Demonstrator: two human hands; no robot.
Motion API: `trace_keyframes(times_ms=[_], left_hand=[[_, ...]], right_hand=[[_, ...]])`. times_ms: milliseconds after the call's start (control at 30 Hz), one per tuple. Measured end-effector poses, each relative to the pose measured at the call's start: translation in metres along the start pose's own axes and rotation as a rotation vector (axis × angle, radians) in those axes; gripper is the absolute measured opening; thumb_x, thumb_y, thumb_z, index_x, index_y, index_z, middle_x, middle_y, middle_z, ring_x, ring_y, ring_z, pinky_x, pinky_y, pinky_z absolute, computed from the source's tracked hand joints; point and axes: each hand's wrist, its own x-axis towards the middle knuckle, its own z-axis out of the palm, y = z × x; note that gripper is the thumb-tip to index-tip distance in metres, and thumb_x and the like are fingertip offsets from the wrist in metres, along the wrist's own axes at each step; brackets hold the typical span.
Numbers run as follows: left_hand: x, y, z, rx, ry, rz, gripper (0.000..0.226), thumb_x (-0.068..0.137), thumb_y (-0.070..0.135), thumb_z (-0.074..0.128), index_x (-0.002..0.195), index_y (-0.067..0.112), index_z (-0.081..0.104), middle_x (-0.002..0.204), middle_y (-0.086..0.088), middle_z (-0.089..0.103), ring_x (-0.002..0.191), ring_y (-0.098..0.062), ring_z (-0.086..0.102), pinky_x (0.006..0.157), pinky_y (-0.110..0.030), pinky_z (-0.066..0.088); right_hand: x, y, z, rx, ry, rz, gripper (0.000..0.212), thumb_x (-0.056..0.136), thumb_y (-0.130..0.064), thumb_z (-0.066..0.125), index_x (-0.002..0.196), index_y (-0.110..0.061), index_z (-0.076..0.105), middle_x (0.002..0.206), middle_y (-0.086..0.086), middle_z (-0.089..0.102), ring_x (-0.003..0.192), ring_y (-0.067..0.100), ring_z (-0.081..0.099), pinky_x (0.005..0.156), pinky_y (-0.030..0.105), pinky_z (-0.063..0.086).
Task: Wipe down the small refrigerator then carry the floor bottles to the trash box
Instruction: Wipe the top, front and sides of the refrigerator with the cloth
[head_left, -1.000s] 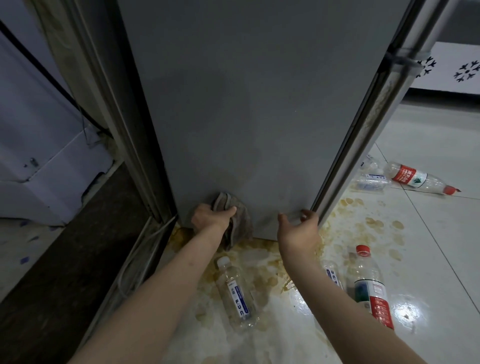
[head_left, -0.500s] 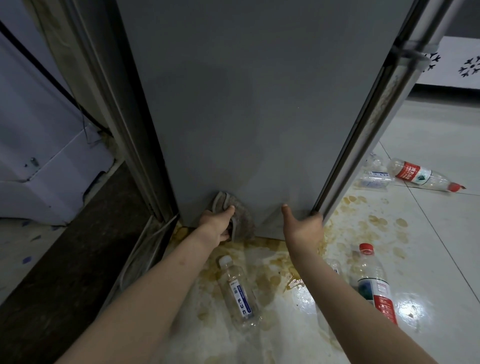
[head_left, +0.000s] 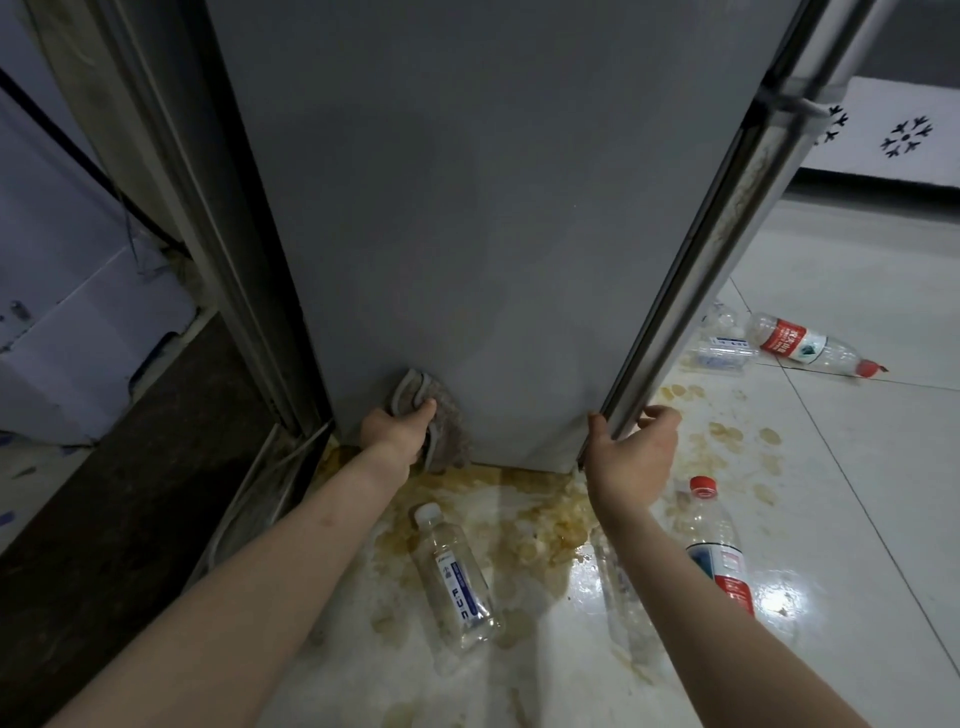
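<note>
The left hand (head_left: 397, 434) clamps a cloth (head_left: 441, 421) against the refrigerator (head_left: 493, 234) at 6 o'clock, while the right hand (head_left: 631, 457) grips its bottom corner edge.

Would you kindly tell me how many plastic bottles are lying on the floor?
4, perhaps more hidden: white-capped clear bottle between the forearms; red-capped bottle by the right forearm; red-labelled bottle far right; crumpled clear bottle beside it.

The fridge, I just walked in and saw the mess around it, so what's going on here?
A person is wiping the grey fridge low on its side: the left hand presses a rag against it, and the right hand grips its bottom corner edge. Plastic bottles lie on the stained, wet floor, not yet picked up.
</note>
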Motion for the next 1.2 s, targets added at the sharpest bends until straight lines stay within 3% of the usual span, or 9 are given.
trace_keyframes(times_ms=[100, 233, 400, 533, 600, 733, 900, 1200], left_hand=[[0.000, 0.001, 0.002, 0.006, 0.017, 0.007, 0.053, 0.079, 0.024, 0.074, 0.121, -0.002, 0.054, 0.120, -0.018, 0.060, 0.106, -0.034, 0.061, 0.088, -0.047, 0.053], [-0.002, 0.000, 0.005, 0.013, 0.027, 0.004, 0.055, 0.080, 0.025, 0.073, 0.123, -0.002, 0.052, 0.120, -0.019, 0.058, 0.107, -0.035, 0.060, 0.087, -0.044, 0.053], [-0.005, 0.000, 0.006, 0.023, 0.036, 0.009, 0.055, 0.079, 0.026, 0.074, 0.122, -0.002, 0.052, 0.121, -0.018, 0.059, 0.100, -0.033, 0.061, 0.084, -0.042, 0.054], [-0.002, 0.000, -0.001, 0.025, 0.097, 0.014, 0.057, 0.077, 0.026, 0.075, 0.123, -0.001, 0.054, 0.117, -0.012, 0.059, 0.109, -0.035, 0.060, 0.089, -0.048, 0.053], [0.002, -0.002, -0.005, 0.050, 0.154, 0.020, 0.058, 0.075, 0.028, 0.077, 0.121, 0.000, 0.056, 0.122, -0.017, 0.060, 0.111, -0.035, 0.059, 0.092, -0.047, 0.052], [0.001, -0.006, -0.002, 0.067, 0.184, 0.045, 0.050, 0.072, 0.033, 0.078, 0.111, 0.006, 0.062, 0.114, -0.018, 0.064, 0.102, -0.034, 0.063, 0.089, -0.045, 0.054], [0.001, -0.011, 0.011, 0.052, 0.115, 0.068, 0.035, 0.065, 0.023, 0.084, 0.073, 0.018, 0.050, 0.104, -0.021, 0.065, 0.096, -0.036, 0.065, 0.083, -0.052, 0.055], [-0.004, -0.007, 0.003, 0.115, 0.194, 0.061, 0.035, 0.072, 0.017, 0.079, 0.096, 0.002, 0.058, 0.112, -0.021, 0.063, 0.103, -0.036, 0.060, 0.094, -0.044, 0.050]], right_hand=[[-0.003, -0.003, -0.001, 0.028, -0.034, 0.004, 0.060, 0.077, -0.031, 0.073, 0.122, -0.009, 0.039, 0.122, 0.010, 0.051, 0.107, 0.029, 0.053, 0.076, 0.029, 0.036], [0.000, -0.004, -0.002, 0.035, -0.077, -0.007, 0.074, 0.076, -0.035, 0.074, 0.132, -0.008, 0.035, 0.129, 0.011, 0.048, 0.115, 0.029, 0.051, 0.087, 0.036, 0.043], [0.004, -0.004, 0.002, 0.041, -0.065, -0.002, 0.076, 0.072, -0.038, 0.077, 0.128, -0.007, 0.035, 0.125, 0.013, 0.049, 0.113, 0.033, 0.051, 0.087, 0.038, 0.044], [0.007, -0.004, 0.004, 0.022, -0.067, 0.006, 0.076, 0.071, -0.039, 0.077, 0.126, -0.008, 0.034, 0.125, 0.014, 0.048, 0.112, 0.035, 0.051, 0.087, 0.042, 0.046], [0.009, -0.003, 0.005, 0.015, -0.067, 0.000, 0.076, 0.072, -0.039, 0.077, 0.126, -0.008, 0.034, 0.125, 0.015, 0.048, 0.112, 0.035, 0.051, 0.086, 0.042, 0.046], [0.009, -0.003, 0.005, 0.001, -0.067, -0.005, 0.076, 0.073, -0.038, 0.077, 0.127, -0.007, 0.033, 0.126, 0.015, 0.047, 0.113, 0.035, 0.050, 0.085, 0.040, 0.044], [0.005, -0.003, 0.010, 0.012, -0.048, 0.011, 0.079, 0.074, -0.038, 0.075, 0.132, -0.008, 0.031, 0.131, 0.015, 0.044, 0.119, 0.035, 0.047, 0.089, 0.041, 0.043], [0.007, -0.002, 0.011, 0.015, -0.057, 0.007, 0.079, 0.074, -0.037, 0.075, 0.132, -0.008, 0.031, 0.130, 0.016, 0.044, 0.117, 0.037, 0.047, 0.089, 0.041, 0.043]])
